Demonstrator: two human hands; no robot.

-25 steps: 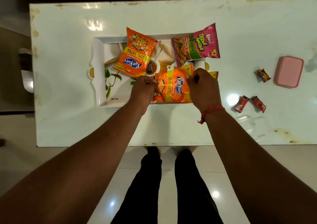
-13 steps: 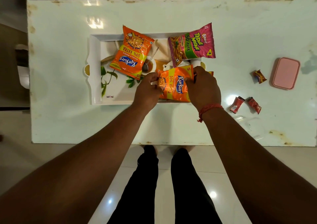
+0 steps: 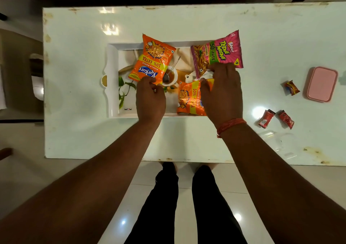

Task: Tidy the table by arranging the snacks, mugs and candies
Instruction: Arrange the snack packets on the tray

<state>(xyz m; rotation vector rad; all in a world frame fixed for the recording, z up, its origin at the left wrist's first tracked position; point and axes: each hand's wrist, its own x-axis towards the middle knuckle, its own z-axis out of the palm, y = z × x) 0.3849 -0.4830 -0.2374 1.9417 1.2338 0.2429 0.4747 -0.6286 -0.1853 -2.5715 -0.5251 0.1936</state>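
Observation:
A white printed tray (image 3: 112,79) lies mid-table with three snack packs on it. My left hand (image 3: 150,97) pinches the near corner of the left orange Kurkure pack (image 3: 152,58). My right hand (image 3: 221,94) lies over the second orange Kurkure pack (image 3: 188,99) at the tray's near right, with its fingers closed on the near edge of the pink Tedhe Medhe pack (image 3: 218,52). Three wrapped candies lie loose on the right: a brown one (image 3: 291,88) and two red ones (image 3: 266,118) (image 3: 286,119).
A pink lidded box (image 3: 321,83) sits at the far right of the white table (image 3: 74,131). A transparent object (image 3: 279,143) rests near the table's front right edge. My legs stand on the tiled floor below the near edge.
My left hand let go of the second Kurkure pack and shifted left to the first pack's corner. My right hand slid away from me up to the pink pack's edge.

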